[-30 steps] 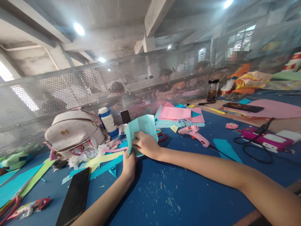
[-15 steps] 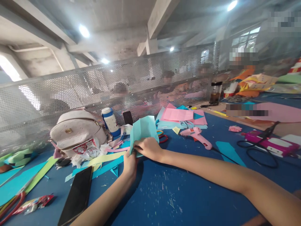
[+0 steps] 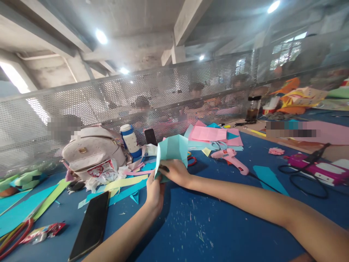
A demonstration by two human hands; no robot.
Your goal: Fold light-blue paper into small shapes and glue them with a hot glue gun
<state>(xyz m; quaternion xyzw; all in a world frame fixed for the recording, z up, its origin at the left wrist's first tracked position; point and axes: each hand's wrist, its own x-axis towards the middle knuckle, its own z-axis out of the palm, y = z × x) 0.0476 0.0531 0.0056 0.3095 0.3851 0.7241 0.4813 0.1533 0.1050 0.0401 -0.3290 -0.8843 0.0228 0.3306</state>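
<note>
A creased sheet of light blue paper [image 3: 173, 148] stands up between my two hands, above the blue table [image 3: 212, 222]. My left hand [image 3: 155, 191] is closed on its lower left edge. Across the near side of the sheet lies my right hand [image 3: 176, 171], its fingers curled and gripping the paper near the left hand. The fingertips of both hands are partly hidden by the fold. Just behind the sheet, on the right, red-handled scissors [image 3: 192, 161] show in part.
A pink glue gun [image 3: 231, 159] lies right of the paper. Left are a black phone [image 3: 91, 223], paper strips [image 3: 128, 183], a backpack [image 3: 92, 149] and a bottle [image 3: 130, 140]. Pink sheets [image 3: 209, 134] lie behind. A magenta device [image 3: 316, 169] with a cable is far right. A perforated metal screen [image 3: 169, 94] stands behind.
The blue paper has turned and opened out, its upper part now wider and showing more creased panels. Both hands keep hold of it. The whole view has shifted slightly.
</note>
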